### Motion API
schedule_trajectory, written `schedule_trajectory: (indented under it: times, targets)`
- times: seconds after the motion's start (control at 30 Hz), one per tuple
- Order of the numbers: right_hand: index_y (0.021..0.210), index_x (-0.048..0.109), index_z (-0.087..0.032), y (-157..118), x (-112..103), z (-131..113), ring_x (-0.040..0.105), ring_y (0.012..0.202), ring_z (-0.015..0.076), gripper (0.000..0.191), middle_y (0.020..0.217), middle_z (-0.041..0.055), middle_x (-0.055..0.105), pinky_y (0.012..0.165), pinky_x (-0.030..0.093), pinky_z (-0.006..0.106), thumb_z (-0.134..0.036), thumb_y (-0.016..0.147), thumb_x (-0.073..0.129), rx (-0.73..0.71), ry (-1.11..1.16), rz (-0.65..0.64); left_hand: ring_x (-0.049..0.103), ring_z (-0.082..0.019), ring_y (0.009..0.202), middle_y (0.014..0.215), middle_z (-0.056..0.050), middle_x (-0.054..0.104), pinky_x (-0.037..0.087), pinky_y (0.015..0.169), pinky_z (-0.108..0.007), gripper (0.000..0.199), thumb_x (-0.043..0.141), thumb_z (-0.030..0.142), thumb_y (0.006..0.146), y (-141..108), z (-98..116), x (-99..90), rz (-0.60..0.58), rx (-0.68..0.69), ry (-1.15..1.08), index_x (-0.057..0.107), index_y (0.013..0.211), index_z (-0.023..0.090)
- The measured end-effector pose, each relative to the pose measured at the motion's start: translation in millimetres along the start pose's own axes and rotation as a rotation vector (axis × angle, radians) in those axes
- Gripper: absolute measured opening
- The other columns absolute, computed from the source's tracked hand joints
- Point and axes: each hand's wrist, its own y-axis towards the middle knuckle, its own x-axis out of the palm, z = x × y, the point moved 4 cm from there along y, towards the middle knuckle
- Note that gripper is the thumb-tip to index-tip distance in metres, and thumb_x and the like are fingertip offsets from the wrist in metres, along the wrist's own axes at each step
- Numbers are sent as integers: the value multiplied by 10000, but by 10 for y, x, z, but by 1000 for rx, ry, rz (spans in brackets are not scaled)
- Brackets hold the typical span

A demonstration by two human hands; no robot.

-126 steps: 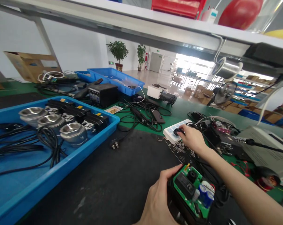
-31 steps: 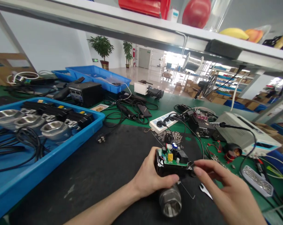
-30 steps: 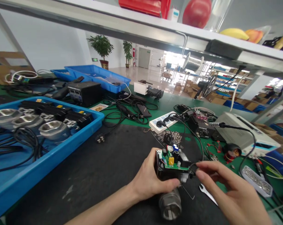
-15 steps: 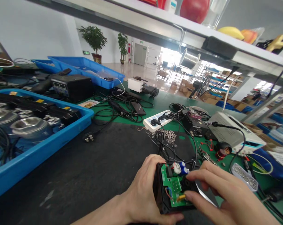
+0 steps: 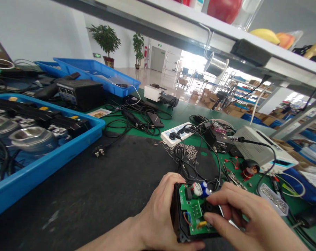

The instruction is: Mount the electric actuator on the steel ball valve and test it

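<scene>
My left hand (image 5: pixel 156 212) is wrapped round a black plastic housing (image 5: pixel 177 223), open side up and tilted toward me. Inside it lies a green circuit board (image 5: pixel 192 204) with blue capacitors (image 5: pixel 204 188), a yellow component (image 5: pixel 201 224) and thin blue and brown wires. My right hand (image 5: pixel 241 212) is closed over the board's right side. Its thumb and index finger grip a black round part (image 5: pixel 208 206) there, mostly hidden by the fingers. Both hands are above the black mat (image 5: pixel 95 188).
A blue tray (image 5: pixel 55 164) of metal-and-black assemblies is at left. Ahead lie a power strip (image 5: pixel 177 134), tangled cables and small metal rings (image 5: pixel 191 153). At right are a grey bench instrument (image 5: pixel 262 150) and a clear box of small parts (image 5: pixel 274 198). A shelf (image 5: pixel 173 15) crosses overhead.
My right thumb and index finger have drawn closer together and shifted slightly left on the black round part. My left hand and the housing stay almost in place.
</scene>
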Motion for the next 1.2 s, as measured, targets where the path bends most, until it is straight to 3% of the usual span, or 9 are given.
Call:
schedule_trajectory:
  times: [0.2,0.43,0.6,0.83,1.07,1.2]
  targets:
    - [1012,694,-274,-38,19,-7,593,665,59,152,792,-24,606,597,453,173,-285,896,596,102,89,-91,536,-277,1028,1131,-88,481,529,903,-460,949,913,510,511,-21,-20,5,4,-28,-12,386,1245,220]
    - [1118,667,-319,39,-91,-55,594,797,42,190,931,-30,617,670,436,151,-296,950,582,96,175,-262,543,-257,971,1080,-70,499,531,854,-433,890,914,511,502,-17,-15,-5,-2,-42,-19,420,1184,225]
    - [1035,687,-291,43,-127,-117,593,817,49,131,974,-20,621,688,423,168,-313,968,577,46,39,-227,538,-257,945,1051,-68,505,525,827,-433,901,923,516,475,-10,-11,-19,25,-25,-9,426,1167,221]
    - [1036,696,-295,76,-167,-231,611,871,39,213,987,-25,637,735,455,133,-200,981,514,-75,125,-207,534,-249,923,1017,-61,514,522,815,-423,858,919,533,478,-11,-6,-21,26,-19,-19,458,1126,212]
    - [1089,693,-326,54,-160,-230,639,840,57,263,981,-24,641,713,479,146,-167,932,556,-13,34,-197,548,-252,927,1024,-63,531,538,821,-427,847,917,516,479,0,5,-30,14,-43,-29,476,1135,211]
    - [1069,698,-295,37,-137,-182,624,769,75,162,960,-5,634,661,453,179,-272,940,603,25,-40,-191,548,-246,924,1036,-61,519,535,816,-414,841,892,517,501,-11,-1,-42,19,-47,-30,453,1156,222]
